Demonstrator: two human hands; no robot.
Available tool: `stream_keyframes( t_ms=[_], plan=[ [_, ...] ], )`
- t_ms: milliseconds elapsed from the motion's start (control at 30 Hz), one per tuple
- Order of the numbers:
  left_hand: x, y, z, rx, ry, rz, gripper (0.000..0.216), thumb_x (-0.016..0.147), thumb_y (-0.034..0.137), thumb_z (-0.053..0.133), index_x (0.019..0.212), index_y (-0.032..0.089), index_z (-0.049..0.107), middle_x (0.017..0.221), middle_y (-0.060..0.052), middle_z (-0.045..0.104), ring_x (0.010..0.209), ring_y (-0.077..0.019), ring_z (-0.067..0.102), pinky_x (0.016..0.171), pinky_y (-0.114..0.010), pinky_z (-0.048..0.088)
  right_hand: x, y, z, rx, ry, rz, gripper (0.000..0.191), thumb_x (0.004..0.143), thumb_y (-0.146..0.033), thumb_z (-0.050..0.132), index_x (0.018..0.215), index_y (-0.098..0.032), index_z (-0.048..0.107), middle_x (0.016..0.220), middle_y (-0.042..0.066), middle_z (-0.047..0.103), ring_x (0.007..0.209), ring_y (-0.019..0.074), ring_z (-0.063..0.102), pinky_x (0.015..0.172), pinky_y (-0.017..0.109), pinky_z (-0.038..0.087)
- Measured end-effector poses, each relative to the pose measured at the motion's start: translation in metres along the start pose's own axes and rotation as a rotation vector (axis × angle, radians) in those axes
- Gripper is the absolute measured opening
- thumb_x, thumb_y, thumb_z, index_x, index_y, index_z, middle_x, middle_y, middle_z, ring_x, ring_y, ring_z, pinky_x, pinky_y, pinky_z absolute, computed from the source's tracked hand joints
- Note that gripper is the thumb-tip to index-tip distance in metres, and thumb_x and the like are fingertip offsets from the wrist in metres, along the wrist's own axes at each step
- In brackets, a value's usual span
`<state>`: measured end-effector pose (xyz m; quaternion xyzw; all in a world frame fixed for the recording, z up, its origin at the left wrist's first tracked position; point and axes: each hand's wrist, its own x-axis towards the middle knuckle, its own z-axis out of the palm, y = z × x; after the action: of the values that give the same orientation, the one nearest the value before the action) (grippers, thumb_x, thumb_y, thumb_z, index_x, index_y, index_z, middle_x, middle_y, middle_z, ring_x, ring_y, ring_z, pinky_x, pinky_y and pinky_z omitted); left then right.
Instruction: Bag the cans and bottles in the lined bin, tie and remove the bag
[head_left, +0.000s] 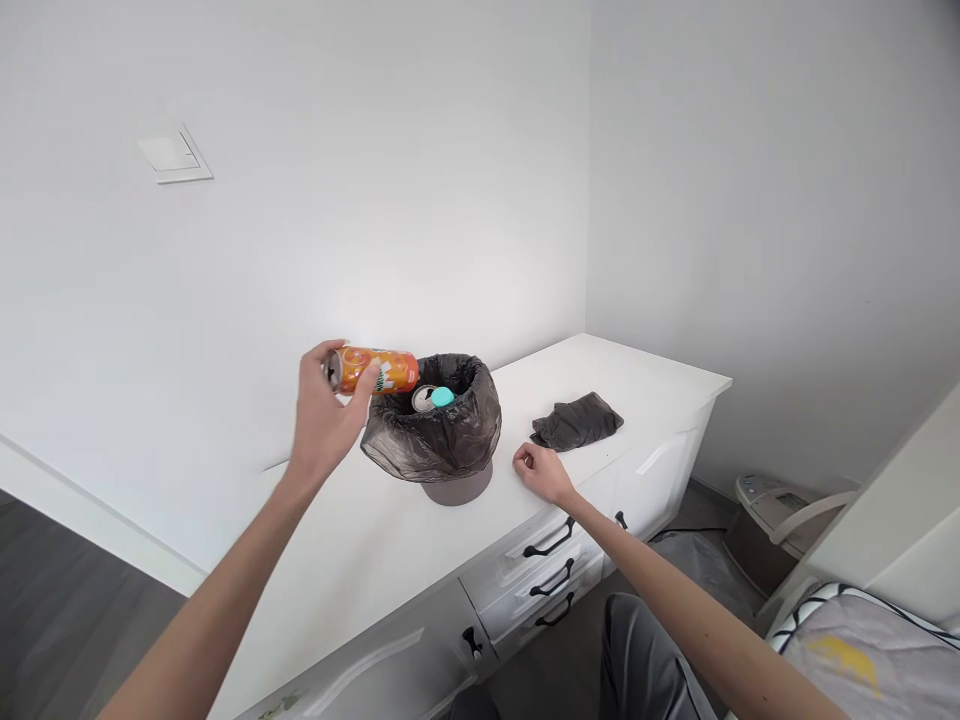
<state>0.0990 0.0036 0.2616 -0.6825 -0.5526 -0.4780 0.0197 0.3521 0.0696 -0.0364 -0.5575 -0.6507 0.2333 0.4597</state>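
Observation:
My left hand [326,415] grips an orange drink can [379,369] by its top end. The can lies sideways in the air, its far end over the left rim of a small bin [450,440] lined with a dark plastic bag. Inside the bin I see a can end and a teal round lid [442,397]. My right hand [541,471] rests on the white desk [390,540] just right of the bin, fingers curled in with nothing visible in them.
A folded dark plastic bag [576,421] lies on the desk to the right of the bin. Drawers with black handles [551,575] run along the desk front. A grey appliance [780,510] stands on the floor at right, and a cushion [862,650] lies at lower right.

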Motion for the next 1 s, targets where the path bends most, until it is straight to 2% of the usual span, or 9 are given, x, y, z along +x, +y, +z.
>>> stream_keyframes(
  t_ms=[133,233,367,433,500,633,733,833,1000],
  plan=[
    [0.019,-0.010,0.039,-0.172,-0.046,-0.075,0.062,0.088,0.056,0.063,0.130,0.015,0.045,0.141,-0.019,0.053,0.121,-0.0276,0.063,0.098,-0.040,0.054,0.000,-0.003,-0.002,0.008,-0.003,0.001,0.014,0.082,-0.019,0.051,0.075,-0.022,0.064,0.074,0.001,0.070,0.067,0.0162,0.061,0.065,0.026,0.040],
    [0.027,-0.020,0.060,-0.172,-0.110,-0.136,0.062,0.086,0.058,0.066,0.126,0.016,0.044,0.140,-0.020,0.054,0.120,-0.0277,0.063,0.099,-0.041,0.053,0.000,-0.005,-0.003,0.013,-0.007,0.005,0.015,0.081,-0.018,0.051,0.076,-0.022,0.064,0.075,0.001,0.070,0.068,0.0163,0.061,0.065,0.026,0.040],
    [0.029,-0.031,0.073,-0.063,-0.260,-0.131,0.063,0.083,0.061,0.070,0.124,0.019,0.046,0.134,-0.016,0.062,0.122,-0.0298,0.063,0.101,-0.044,0.050,0.001,-0.005,-0.003,0.012,-0.004,0.006,0.014,0.080,-0.018,0.052,0.075,-0.022,0.064,0.075,0.001,0.070,0.068,0.0165,0.061,0.066,0.026,0.041],
    [0.028,-0.036,0.074,-0.022,-0.293,-0.097,0.064,0.083,0.062,0.070,0.125,0.020,0.047,0.132,-0.016,0.064,0.125,-0.0301,0.061,0.104,-0.045,0.048,0.001,-0.006,-0.003,0.010,-0.005,0.006,0.014,0.080,-0.018,0.052,0.075,-0.022,0.064,0.075,0.001,0.070,0.068,0.0164,0.061,0.066,0.026,0.041],
    [0.025,-0.043,0.072,-0.021,-0.253,-0.061,0.062,0.087,0.062,0.067,0.128,0.020,0.049,0.135,-0.016,0.064,0.130,-0.0293,0.058,0.106,-0.044,0.046,0.001,-0.006,-0.003,0.009,-0.006,0.006,0.014,0.081,-0.018,0.052,0.075,-0.022,0.064,0.074,0.001,0.070,0.068,0.0164,0.061,0.066,0.026,0.041],
    [0.015,-0.068,0.062,-0.087,-0.090,-0.058,0.052,0.098,0.062,0.050,0.131,0.021,0.052,0.144,-0.015,0.059,0.138,-0.0253,0.051,0.112,-0.040,0.042,0.001,-0.007,-0.004,0.007,-0.004,0.005,0.014,0.080,-0.018,0.051,0.075,-0.022,0.064,0.074,0.001,0.070,0.068,0.0166,0.061,0.066,0.026,0.040],
    [-0.002,-0.101,0.055,-0.082,0.006,-0.168,0.055,0.103,0.062,0.036,0.137,0.021,0.048,0.146,-0.014,0.056,0.137,-0.0224,0.051,0.114,-0.038,0.041,0.000,-0.007,-0.003,0.009,-0.008,0.009,0.014,0.080,-0.019,0.051,0.075,-0.022,0.064,0.072,0.000,0.069,0.067,0.0165,0.060,0.066,0.027,0.040],
    [-0.034,-0.137,0.048,0.021,-0.029,-0.320,0.061,0.103,0.063,0.022,0.145,0.022,0.039,0.146,-0.014,0.055,0.135,-0.0237,0.053,0.112,-0.040,0.045,0.000,-0.006,-0.003,0.009,-0.011,0.013,0.014,0.080,-0.019,0.051,0.074,-0.023,0.063,0.070,0.000,0.068,0.065,0.0163,0.059,0.066,0.027,0.040],
    [-0.107,-0.185,0.042,0.096,-0.197,-0.380,0.066,0.094,0.066,0.042,0.134,0.016,0.056,0.139,-0.021,0.062,0.137,-0.0372,0.054,0.116,-0.054,0.042,0.001,-0.006,-0.002,0.009,-0.008,0.019,0.013,0.079,-0.020,0.051,0.073,-0.022,0.063,0.070,0.000,0.067,0.065,0.0163,0.059,0.066,0.027,0.039]
  ],
)
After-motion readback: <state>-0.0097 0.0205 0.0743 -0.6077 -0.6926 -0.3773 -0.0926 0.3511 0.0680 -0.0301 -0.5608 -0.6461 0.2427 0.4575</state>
